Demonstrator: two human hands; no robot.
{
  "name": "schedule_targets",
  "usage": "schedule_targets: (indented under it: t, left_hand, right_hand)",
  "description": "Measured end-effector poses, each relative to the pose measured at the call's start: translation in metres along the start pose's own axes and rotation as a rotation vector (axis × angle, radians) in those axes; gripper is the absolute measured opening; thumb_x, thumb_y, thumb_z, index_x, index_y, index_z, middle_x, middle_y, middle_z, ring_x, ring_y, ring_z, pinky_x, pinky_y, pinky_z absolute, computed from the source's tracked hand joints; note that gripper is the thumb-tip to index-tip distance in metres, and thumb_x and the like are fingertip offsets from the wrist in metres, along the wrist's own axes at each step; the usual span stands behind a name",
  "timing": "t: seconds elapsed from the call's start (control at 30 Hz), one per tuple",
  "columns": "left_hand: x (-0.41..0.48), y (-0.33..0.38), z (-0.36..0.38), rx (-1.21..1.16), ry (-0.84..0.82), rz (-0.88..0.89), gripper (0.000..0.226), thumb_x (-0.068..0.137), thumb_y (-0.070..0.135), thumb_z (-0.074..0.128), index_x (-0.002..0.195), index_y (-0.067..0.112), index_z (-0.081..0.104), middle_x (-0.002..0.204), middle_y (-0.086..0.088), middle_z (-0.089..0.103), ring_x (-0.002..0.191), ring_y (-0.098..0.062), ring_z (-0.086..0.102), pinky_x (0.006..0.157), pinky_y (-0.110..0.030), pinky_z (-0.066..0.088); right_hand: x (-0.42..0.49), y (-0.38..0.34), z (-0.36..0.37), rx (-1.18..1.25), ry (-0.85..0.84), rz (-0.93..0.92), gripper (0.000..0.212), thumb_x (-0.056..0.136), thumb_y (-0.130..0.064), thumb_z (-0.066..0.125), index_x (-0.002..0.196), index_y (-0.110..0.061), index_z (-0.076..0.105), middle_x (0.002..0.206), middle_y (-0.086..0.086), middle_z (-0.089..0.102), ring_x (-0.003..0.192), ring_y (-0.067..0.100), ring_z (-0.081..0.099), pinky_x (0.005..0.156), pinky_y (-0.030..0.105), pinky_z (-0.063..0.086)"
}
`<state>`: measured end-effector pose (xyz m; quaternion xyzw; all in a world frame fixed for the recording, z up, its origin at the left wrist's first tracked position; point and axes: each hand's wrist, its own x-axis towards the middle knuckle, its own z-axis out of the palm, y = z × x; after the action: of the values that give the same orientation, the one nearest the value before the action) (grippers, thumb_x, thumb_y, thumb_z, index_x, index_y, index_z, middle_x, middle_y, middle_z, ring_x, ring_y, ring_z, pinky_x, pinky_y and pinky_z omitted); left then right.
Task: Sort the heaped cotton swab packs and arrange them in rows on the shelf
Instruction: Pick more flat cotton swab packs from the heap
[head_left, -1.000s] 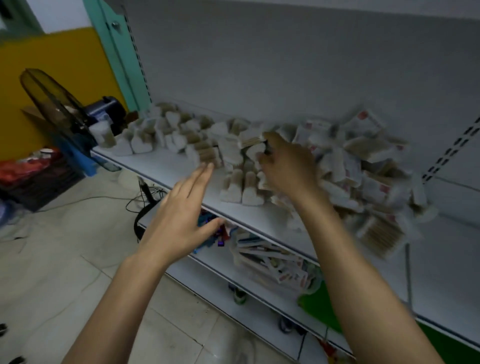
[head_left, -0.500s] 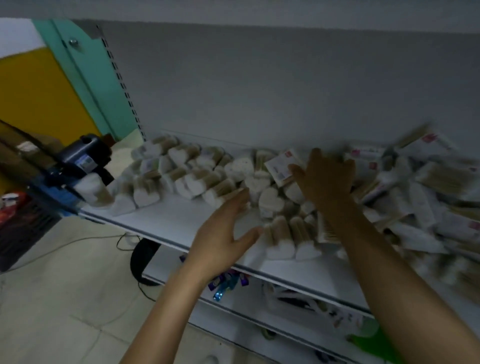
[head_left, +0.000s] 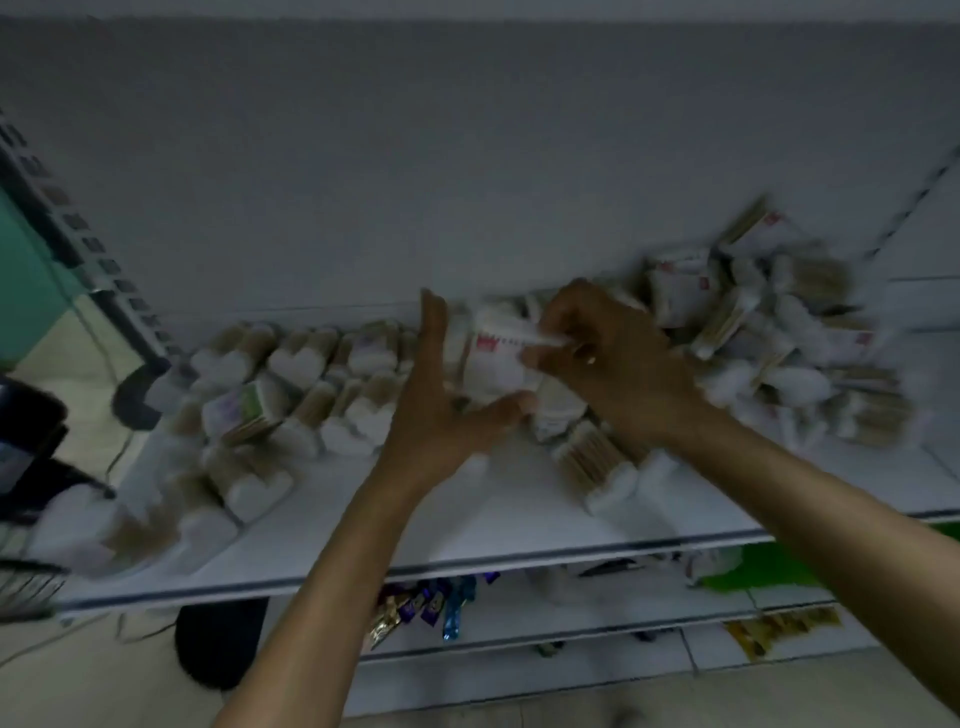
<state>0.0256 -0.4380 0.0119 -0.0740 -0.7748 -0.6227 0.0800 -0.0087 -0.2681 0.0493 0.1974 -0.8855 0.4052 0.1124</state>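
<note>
A white cotton swab pack (head_left: 493, 358) with red print is held above the middle of the white shelf (head_left: 467, 525). My right hand (head_left: 608, 358) pinches its right end with curled fingers. My left hand (head_left: 441, 410) is spread, fingers straight up behind the pack's left side and thumb under it. Heart-shaped swab packs (head_left: 291, 395) lie in loose rows to the left. A jumbled heap of swab packs (head_left: 779, 332) rises on the right. The frame is blurred.
The grey back panel (head_left: 467, 171) stands close behind the packs. A lower shelf (head_left: 519, 613) holds small purple and blue sachets (head_left: 431, 608) and a green item (head_left: 753, 571). A dark device (head_left: 31, 457) sits at the left edge. Tiled floor lies below.
My right hand has lifted a red-printed pack out of the heap. My left hand has risen from the shelf front to meet the pack. The view has swung right and closer.
</note>
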Motion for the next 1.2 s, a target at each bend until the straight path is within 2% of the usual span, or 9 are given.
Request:
schedule_targets:
  t: [0.07,0.1,0.17,0.33,0.5,0.73,0.83,1.0,1.2]
  left_hand:
    - [0.009,0.004,0.003,-0.139,-0.086,-0.021,0.051,0.078,0.01,0.074,0.121,0.03,0.055,0.109,0.028,0.064,0.094,0.009,0.061,0.074,-0.008,0.05]
    - [0.011,0.005,0.008,-0.193,-0.142,-0.046,0.029,0.079,0.009,0.072,0.101,0.026,0.064,0.087,0.021,0.072,0.081,0.003,0.067,0.067,-0.013,0.053]
    - [0.005,-0.001,0.019,-0.237,-0.19,-0.077,0.013,0.083,0.01,0.068,0.086,0.023,0.068,0.075,0.015,0.073,0.074,-0.002,0.069,0.066,-0.019,0.055]
    - [-0.013,-0.032,0.032,-0.347,0.005,-0.094,0.02,0.079,0.031,0.065,0.098,0.032,0.066,0.091,0.016,0.074,0.089,-0.007,0.07,0.076,-0.026,0.057]
    - [-0.025,-0.043,0.037,-0.383,0.148,-0.167,0.02,0.086,0.02,0.066,0.102,0.032,0.064,0.092,0.017,0.073,0.089,-0.005,0.069,0.08,-0.03,0.057]
    - [-0.03,-0.032,0.05,-0.36,0.13,-0.149,0.022,0.086,0.014,0.068,0.096,0.034,0.065,0.088,0.021,0.073,0.086,-0.003,0.069,0.075,-0.026,0.057]
    - [-0.03,-0.031,0.055,-0.392,0.113,-0.173,0.017,0.087,0.016,0.065,0.097,0.03,0.066,0.085,0.018,0.073,0.083,-0.002,0.069,0.068,-0.018,0.056]
    - [-0.032,-0.029,0.061,-0.362,0.06,-0.19,0.02,0.092,0.013,0.059,0.099,0.03,0.065,0.087,0.02,0.073,0.085,-0.001,0.069,0.069,-0.016,0.054]
    - [-0.027,-0.017,0.065,-0.29,0.001,-0.101,0.022,0.091,0.01,0.061,0.098,0.031,0.063,0.084,0.025,0.071,0.082,0.007,0.066,0.066,-0.007,0.048]
  right_hand:
    - [-0.017,-0.006,-0.001,0.098,0.005,0.035,0.022,0.08,-0.017,0.074,0.082,-0.021,0.053,0.081,-0.002,0.063,0.076,0.007,0.06,0.064,0.019,0.045]
    - [-0.024,-0.005,-0.002,0.116,0.029,0.046,0.023,0.08,-0.015,0.074,0.081,-0.023,0.053,0.081,-0.006,0.063,0.076,0.004,0.06,0.064,0.017,0.047]
    - [-0.037,0.003,-0.006,0.093,0.099,0.079,0.018,0.082,-0.019,0.073,0.086,-0.023,0.057,0.084,-0.017,0.059,0.076,-0.001,0.059,0.064,0.012,0.047]
    - [-0.086,0.048,-0.02,0.069,0.332,0.402,0.007,0.092,-0.029,0.059,0.085,-0.027,0.058,0.082,-0.004,0.064,0.072,0.002,0.059,0.06,0.013,0.042]
    - [-0.121,0.081,0.002,0.089,0.197,0.732,0.023,0.092,-0.037,0.059,0.087,-0.015,0.059,0.077,0.003,0.067,0.065,0.014,0.065,0.064,0.036,0.055]
    - [-0.116,0.082,0.041,0.038,0.193,0.733,0.034,0.093,-0.029,0.054,0.08,0.002,0.06,0.075,0.019,0.065,0.07,0.03,0.062,0.052,0.032,0.038]
    - [-0.117,0.082,0.041,0.077,0.229,0.748,0.031,0.087,-0.032,0.062,0.075,-0.004,0.057,0.07,0.016,0.066,0.067,0.028,0.063,0.056,0.036,0.047]
    - [-0.121,0.08,0.031,0.423,0.5,0.905,0.032,0.088,-0.039,0.064,0.087,-0.007,0.058,0.072,0.014,0.067,0.057,0.026,0.065,0.06,0.047,0.057]
    - [-0.099,0.072,0.011,0.841,0.575,1.011,0.029,0.094,-0.039,0.055,0.085,-0.012,0.06,0.07,0.013,0.068,0.047,0.019,0.06,0.041,0.024,0.048]
